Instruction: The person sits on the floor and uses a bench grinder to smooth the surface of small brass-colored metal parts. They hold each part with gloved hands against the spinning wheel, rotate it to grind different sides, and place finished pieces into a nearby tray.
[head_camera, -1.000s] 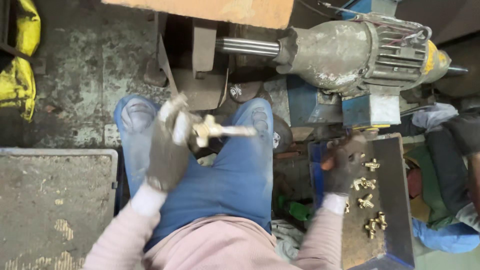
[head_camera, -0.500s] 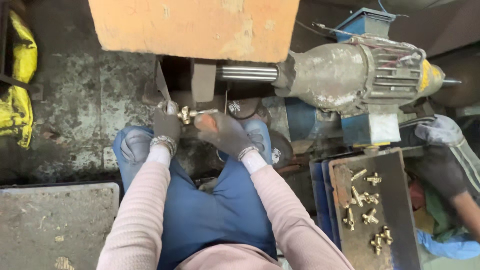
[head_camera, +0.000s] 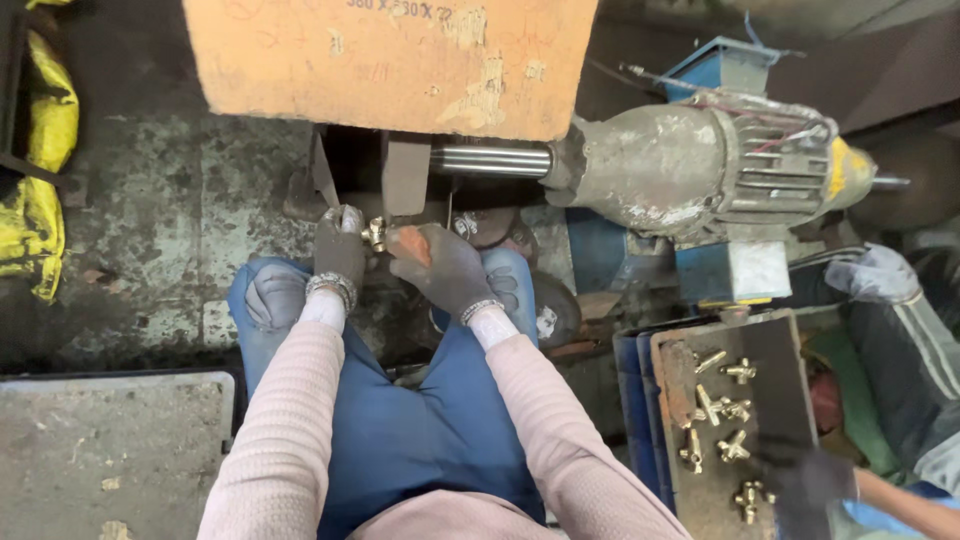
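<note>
Both hands had come together since a second earlier, when the left hand (head_camera: 340, 250) was raised over the lap with the brass fitting (head_camera: 376, 234) and the right hand (head_camera: 440, 265) was out at the tray (head_camera: 790, 380) on the right; half a second back they were already close to where they now sat. Left hand, gloved, was closed around one end of the brass fitting, fingers curled tight. Right hand, also gloved, was bent over the other side, fingertips touching the fitting; whether it pinched or merely steadied it could not be told. Fitting was held just in front of the knees, under the edge of the orange board (head_camera: 400, 60) and close to the dark upright bracket (head_camera: 405, 175) below the steel shaft (head_camera: 490, 160). Shaft ran right into a grey motor (head_camera: 690, 170) with a yellow end cap. Tray sat on the floor well to the right, with several loose brass fittings (head_camera: 725, 410) scattered on it. Another person's sleeve (head_camera: 900, 330) with striped cuff showed at the far right. Yellow cloth (head_camera: 45, 150) lay at the left edge.
</note>
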